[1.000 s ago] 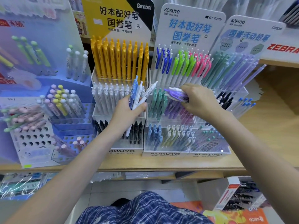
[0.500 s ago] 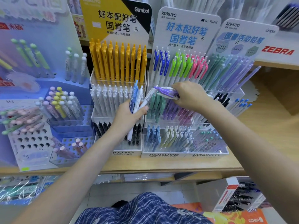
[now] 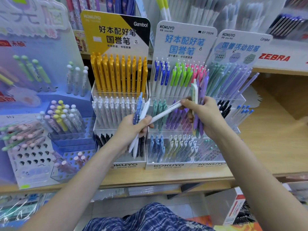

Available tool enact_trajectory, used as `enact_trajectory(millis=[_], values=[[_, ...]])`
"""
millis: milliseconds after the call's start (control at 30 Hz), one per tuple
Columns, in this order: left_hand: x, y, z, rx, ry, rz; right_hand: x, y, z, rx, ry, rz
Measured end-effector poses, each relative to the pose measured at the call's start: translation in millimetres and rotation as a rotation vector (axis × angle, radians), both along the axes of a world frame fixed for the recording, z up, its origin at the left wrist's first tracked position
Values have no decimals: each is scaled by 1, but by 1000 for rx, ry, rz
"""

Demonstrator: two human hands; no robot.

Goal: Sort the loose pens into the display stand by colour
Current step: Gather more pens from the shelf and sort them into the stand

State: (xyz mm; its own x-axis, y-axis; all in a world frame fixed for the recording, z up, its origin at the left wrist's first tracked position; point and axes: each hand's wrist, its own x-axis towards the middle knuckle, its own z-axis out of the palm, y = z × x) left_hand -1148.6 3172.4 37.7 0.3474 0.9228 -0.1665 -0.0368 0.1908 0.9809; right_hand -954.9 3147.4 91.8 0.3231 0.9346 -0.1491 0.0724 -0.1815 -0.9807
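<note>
Hands meet in front of tiered pen display stands [image 3: 168, 165] on a wooden shelf [image 3: 275, 147]. Left hand [image 3: 131, 130] curls around a small bunch of loose pens [image 3: 139, 114], white and blue-patterned, held upright before the left stand's white row. Right hand [image 3: 206, 117] grips a second bunch of purple and green pens [image 3: 199, 97], upright before the middle stand, while its thumb and forefinger pinch the far end of a single white pen [image 3: 164, 113] that slants between both hands. That pen's other end sits at the left fingers, so it seems to be passing from one bunch to the other. Sorting looks to be underway, with both bunches unplaced. Next move likely calls for matching one pen's colour to a row and sliding it into a free slot.
</note>
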Motion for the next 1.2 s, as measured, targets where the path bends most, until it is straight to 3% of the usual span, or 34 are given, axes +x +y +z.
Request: enact_trajectory(millis=[167, 233, 367, 533, 633, 967, 1200], values=[[-26, 0, -4, 199, 154, 33, -15, 5, -6, -74, 354, -5], [-37, 2, -4, 272, 215, 42, -26, 11, -6, -76, 332, -7], [-68, 10, -14, 269, 276, 159, -45, 24, 5, 83, 93, 48], [-103, 12, -28, 260, 317, 325, -79, 39, 4, 364, -581, 326], [-108, 10, -29, 262, 313, 300, -91, 46, -10, 374, -863, 451], [-101, 11, -38, 229, 265, 261, -92, 37, -3, 323, -1085, 601], [-96, 15, -37, 209, 242, 236, -101, 58, -10, 221, -1312, 589]])
